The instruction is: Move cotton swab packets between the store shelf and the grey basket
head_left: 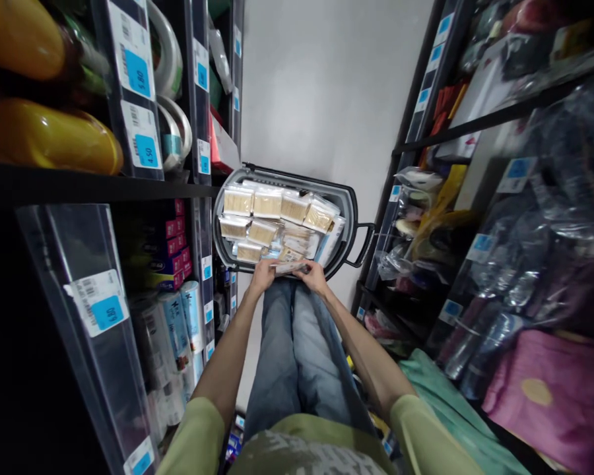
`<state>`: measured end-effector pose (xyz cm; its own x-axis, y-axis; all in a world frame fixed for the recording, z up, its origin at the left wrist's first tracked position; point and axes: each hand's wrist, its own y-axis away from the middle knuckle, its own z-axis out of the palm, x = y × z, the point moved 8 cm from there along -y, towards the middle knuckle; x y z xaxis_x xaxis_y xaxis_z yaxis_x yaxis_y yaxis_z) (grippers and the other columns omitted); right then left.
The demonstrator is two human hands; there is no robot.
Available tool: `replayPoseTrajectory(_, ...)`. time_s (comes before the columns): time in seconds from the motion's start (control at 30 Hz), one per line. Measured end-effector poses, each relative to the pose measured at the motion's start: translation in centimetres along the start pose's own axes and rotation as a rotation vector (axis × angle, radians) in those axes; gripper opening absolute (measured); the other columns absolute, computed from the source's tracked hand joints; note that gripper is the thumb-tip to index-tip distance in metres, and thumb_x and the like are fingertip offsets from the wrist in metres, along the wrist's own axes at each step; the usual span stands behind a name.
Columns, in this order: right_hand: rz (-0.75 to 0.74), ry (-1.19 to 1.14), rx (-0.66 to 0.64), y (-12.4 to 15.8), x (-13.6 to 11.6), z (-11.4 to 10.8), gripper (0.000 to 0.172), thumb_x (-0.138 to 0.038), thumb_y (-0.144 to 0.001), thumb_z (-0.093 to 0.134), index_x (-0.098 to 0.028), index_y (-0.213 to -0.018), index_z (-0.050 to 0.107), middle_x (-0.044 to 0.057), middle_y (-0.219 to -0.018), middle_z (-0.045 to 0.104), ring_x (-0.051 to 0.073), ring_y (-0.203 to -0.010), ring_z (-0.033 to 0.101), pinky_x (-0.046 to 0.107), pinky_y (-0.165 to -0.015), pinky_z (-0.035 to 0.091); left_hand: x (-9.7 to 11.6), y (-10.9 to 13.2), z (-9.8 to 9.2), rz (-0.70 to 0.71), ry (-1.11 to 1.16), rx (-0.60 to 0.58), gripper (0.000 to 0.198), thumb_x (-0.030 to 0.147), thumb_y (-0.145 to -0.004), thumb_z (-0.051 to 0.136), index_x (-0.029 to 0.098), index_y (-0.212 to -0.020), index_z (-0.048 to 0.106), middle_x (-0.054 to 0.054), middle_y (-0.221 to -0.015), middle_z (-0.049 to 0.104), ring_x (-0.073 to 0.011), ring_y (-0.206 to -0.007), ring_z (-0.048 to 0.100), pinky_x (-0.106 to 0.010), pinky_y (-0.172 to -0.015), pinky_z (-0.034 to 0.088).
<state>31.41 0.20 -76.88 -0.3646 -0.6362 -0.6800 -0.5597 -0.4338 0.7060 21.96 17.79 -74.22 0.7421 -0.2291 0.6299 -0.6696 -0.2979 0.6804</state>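
Note:
Between my left hand (263, 275) and my right hand (315, 275) is a small flat clear-wrapped pack (290, 266), gripped at its two ends by my closed fingers. Its contents are hard to make out from this angle. Just beyond my hands, a grey shopping basket (352, 221) with a black rim sits in front of my legs. Inside it lie several clear packs of thin wooden sticks (268, 202), like toothpicks, in rough rows. A white and blue flat pack (330, 241) leans along the basket's right side.
Shelves with price tags (142, 142) rise close on my left, holding yellow bottles (54, 137), rolls of tape (171, 132) and pink-purple boxes (175, 245). Bagged goods (515, 218) and a pink cloth item (549, 396) crowd the right shelves. Grey floor (327, 86) runs ahead.

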Motion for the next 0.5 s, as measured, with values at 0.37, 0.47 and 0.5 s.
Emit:
replayPoseTrajectory(0.37, 0.105, -0.617, -0.090, 16.7, -13.2, -5.4, 0.051, -0.057, -0.074, 0.080, -0.025, -0.110, 0.064, 0.005, -0.099, 0.077, 0.028, -0.093, 0.073, 0.041, -0.082, 0.061, 13.3, 15.7, -4.3, -0.022, 0.616, 0.104, 0.057, 0.030, -0.078, 0.069, 0.014, -0.130, 0.052, -0.015, -0.129, 0.067, -0.0234, -0.108, 0.069, -0.036, -0.093, 0.057)
replayPoseTrajectory(0.47, 0.139, -0.676, -0.104, 22.1, -17.7, -6.6, 0.055, -0.058, -0.072, 0.079, -0.026, -0.113, 0.062, 0.005, -0.106, 0.076, 0.029, -0.095, 0.073, 0.040, -0.072, 0.063, 18.5, 22.1, -6.1, -0.016, 0.660, 0.228, 0.061, 0.032, -0.074, 0.074, 0.016, -0.128, 0.052, -0.014, -0.126, 0.068, -0.0229, -0.102, 0.071, -0.035, -0.090, 0.057)
replayPoseTrajectory(0.5, 0.141, -0.680, -0.106, 23.7, -19.3, -7.2, 0.057, -0.059, -0.070, 0.080, -0.027, -0.113, 0.061, 0.005, -0.107, 0.076, 0.030, -0.095, 0.073, 0.039, -0.069, 0.063, 20.2, 24.1, -6.9, -0.006, 0.673, 0.267, 0.061, 0.033, -0.073, 0.075, 0.016, -0.127, 0.052, -0.013, -0.125, 0.068, -0.0229, -0.102, 0.071, -0.035, -0.090, 0.057)
